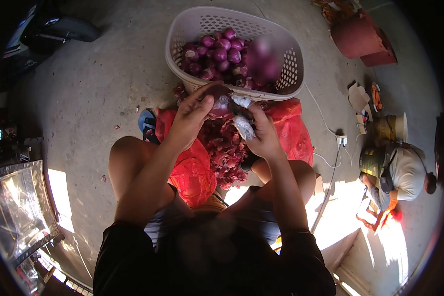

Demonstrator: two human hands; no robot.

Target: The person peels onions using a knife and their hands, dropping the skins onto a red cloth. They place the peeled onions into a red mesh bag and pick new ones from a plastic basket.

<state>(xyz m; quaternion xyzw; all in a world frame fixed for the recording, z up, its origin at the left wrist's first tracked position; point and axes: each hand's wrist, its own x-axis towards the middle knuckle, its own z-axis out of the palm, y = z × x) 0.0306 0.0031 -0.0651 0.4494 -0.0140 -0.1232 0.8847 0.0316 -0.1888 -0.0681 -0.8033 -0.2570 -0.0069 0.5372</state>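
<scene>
My left hand (195, 111) is closed around a red onion (219, 102), just in front of the basket's near rim. Right beside it, my right hand (262, 132) is closed, with shiny white wrapping (243, 127) at its fingertips close to the onion. Something dark shows between the wrapped tips, too small to make out. Below both hands lies a heap of red onion skins (227, 153) on red mesh sacking (190, 170), between my knees. A pale plastic basket (175, 49) beyond my hands holds many purple-red onions (217, 54); a blurred spot hides some of them.
A white cable with a plug adapter (341, 140) runs over the concrete floor at right. Further right a person (404, 172) bends near a bucket (397, 128). A red container (357, 37) stands at the upper right, a motorbike wheel (71, 28) at upper left.
</scene>
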